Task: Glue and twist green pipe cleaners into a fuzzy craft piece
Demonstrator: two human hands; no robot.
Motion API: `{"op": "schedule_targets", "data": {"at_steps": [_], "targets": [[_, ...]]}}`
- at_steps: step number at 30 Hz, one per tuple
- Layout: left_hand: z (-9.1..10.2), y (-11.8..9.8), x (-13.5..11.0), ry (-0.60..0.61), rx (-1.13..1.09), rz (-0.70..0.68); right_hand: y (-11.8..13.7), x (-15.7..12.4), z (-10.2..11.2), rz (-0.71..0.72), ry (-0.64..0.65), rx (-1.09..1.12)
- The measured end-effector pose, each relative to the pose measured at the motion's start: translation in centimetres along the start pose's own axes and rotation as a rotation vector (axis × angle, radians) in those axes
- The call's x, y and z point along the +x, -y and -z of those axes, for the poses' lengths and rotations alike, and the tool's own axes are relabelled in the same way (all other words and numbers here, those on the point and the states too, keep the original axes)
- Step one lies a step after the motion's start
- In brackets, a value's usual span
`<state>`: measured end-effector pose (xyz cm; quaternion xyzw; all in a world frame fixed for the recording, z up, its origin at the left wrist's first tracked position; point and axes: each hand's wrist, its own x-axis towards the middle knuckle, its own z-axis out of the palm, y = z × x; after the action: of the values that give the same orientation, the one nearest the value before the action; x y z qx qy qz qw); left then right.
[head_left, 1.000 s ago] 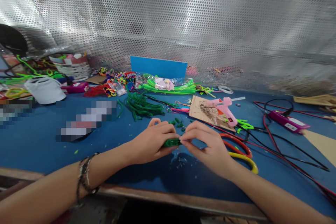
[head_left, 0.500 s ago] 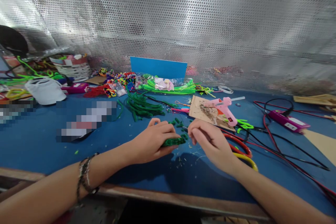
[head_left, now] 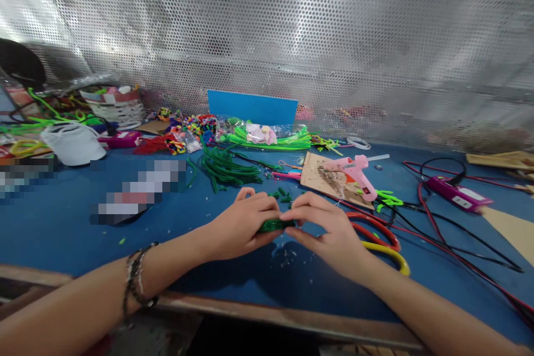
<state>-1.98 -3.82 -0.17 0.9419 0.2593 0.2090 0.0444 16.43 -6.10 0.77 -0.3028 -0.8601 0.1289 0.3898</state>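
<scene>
My left hand [head_left: 244, 225] is closed around a small dark green fuzzy piece [head_left: 271, 226], which looks like a bundle of pipe cleaner. At its right end, the fingertips of my right hand [head_left: 323, 228] pinch the same piece, covering that end. Just behind my fingers lie short green cut bits [head_left: 285, 196]. Farther back is a loose bunch of long dark green pipe cleaners [head_left: 227, 167]. Red loop handles [head_left: 375, 228] and a yellow loop handle [head_left: 394, 256], apparently of scissors, sit beside my right wrist; the rest of them is hidden.
A pink glue gun [head_left: 359, 175] rests on a stained cardboard piece [head_left: 311, 169]. Cables run from a purple power strip [head_left: 459, 193] across the right side. Bagged bright green stems [head_left: 275, 139], a white cap [head_left: 73, 143] and a basket [head_left: 117, 107] stand along the back.
My right hand has moved slightly left and its fingers have come onto the right end of the green piece. My left hand has stayed in place.
</scene>
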Motion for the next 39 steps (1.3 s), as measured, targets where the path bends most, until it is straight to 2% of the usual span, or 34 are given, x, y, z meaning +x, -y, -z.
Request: {"op": "schedule_targets", "data": {"at_steps": [8, 11, 14, 18, 21, 23, 27, 39], "targets": [[0.0, 0.0, 0.0, 0.023, -0.005, 0.014, 0.1, -0.1, -0.3, -0.015, -0.051, 0.056], [0.1, 0.0, 0.0, 0.024, -0.006, 0.022, 0.3, 0.1, 0.0, -0.098, -0.072, 0.08], [0.1, -0.1, 0.1, 0.034, -0.016, 0.041, 0.4, 0.3, 0.4, -0.223, -0.144, 0.15], [0.1, -0.1, 0.1, 0.052, -0.035, 0.059, 0.0, 0.5, 0.8, -0.367, -0.223, 0.528], [0.1, -0.1, 0.1, 0.055, -0.041, 0.063, -0.3, 0.5, 0.9, -0.381, -0.186, 0.844], [0.0, -0.1, 0.2, 0.049, -0.04, 0.066, -0.4, 0.4, 1.0, -0.373, -0.136, 0.932], [0.1, -0.1, 0.2, 0.047, -0.028, 0.06, -0.3, 0.4, 0.9, -0.392, -0.084, 0.915], [0.1, 0.0, 0.2, 0.034, -0.011, 0.06, -0.7, 0.6, 0.9, -0.562, -0.142, 0.743]]}}
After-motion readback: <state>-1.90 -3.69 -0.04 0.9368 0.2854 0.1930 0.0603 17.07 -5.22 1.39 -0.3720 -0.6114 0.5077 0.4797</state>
